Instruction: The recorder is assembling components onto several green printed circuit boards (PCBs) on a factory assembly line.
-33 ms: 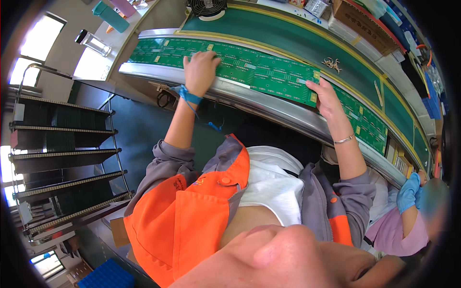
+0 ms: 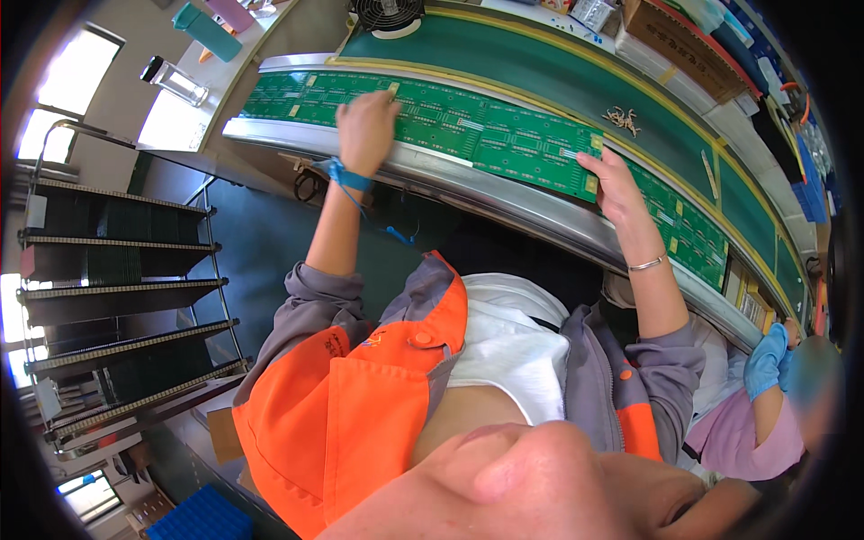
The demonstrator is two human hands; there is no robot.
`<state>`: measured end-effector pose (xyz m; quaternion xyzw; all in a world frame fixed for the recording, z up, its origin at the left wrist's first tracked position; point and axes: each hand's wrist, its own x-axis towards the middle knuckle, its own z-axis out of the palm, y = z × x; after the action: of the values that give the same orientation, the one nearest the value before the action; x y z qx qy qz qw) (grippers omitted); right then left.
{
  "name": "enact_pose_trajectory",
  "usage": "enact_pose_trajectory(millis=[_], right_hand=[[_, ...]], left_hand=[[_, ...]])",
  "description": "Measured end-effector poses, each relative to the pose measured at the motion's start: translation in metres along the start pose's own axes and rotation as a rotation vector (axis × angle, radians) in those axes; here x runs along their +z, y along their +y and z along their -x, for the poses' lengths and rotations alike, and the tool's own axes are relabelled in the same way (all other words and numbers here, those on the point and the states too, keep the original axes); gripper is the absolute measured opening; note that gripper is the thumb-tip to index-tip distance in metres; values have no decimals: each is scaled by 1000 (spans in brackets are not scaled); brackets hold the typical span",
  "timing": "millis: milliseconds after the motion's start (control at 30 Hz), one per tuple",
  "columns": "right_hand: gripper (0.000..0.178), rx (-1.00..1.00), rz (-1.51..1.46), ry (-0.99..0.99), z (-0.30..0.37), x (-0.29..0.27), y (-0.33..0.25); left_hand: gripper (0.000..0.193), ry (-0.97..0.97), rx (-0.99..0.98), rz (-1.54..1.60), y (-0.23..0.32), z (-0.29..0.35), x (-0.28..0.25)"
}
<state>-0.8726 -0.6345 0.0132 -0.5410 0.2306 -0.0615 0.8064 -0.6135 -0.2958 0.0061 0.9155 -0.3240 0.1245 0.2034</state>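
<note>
A row of green printed circuit boards lies along the metal-edged rail in front of me. My right hand grips the right end of the middle circuit board, its thumb on top and its other fingers mostly hidden below the edge. Toward the left, my left hand is over the boards with its fingers bent and drawn together. Its fingertips are largely hidden, so what they hold, if anything, does not show. A blue strap circles that wrist. Another circuit board extends left of this hand, and a further circuit board lies right of my right hand.
Behind the boards runs a green belt with yellow edging, a fan and a small heap of tan bits. A shelved rack stands left. Bottles stand on the side table. A co-worker's blue-gloved hand is at right.
My left hand has shifted slightly left, and its fingers have drawn closer together. The middle circuit board and my right hand have moved a little to the right.
</note>
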Motion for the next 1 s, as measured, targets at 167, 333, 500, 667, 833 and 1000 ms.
enact_pose_trajectory(millis=[167,333,500,667,833,1000], right_hand=[[38,19,40,26,21,-28,-14],[36,19,21,86,31,-52,-15],[33,12,-2,101,31,-54,-13],[32,-18,-14,147,31,-52,-7],[31,-67,-68,115,35,-48,-4],[33,-89,-114,128,34,-39,0]], left_hand=[[60,263,-387,-356,-128,-26,-10],[55,154,-444,-355,-132,-22,-18],[44,106,-107,-276,-77,-7,-16],[39,140,255,241,8,9,-9],[37,48,192,-67,71,32,-5],[47,87,436,277,174,50,-3]])
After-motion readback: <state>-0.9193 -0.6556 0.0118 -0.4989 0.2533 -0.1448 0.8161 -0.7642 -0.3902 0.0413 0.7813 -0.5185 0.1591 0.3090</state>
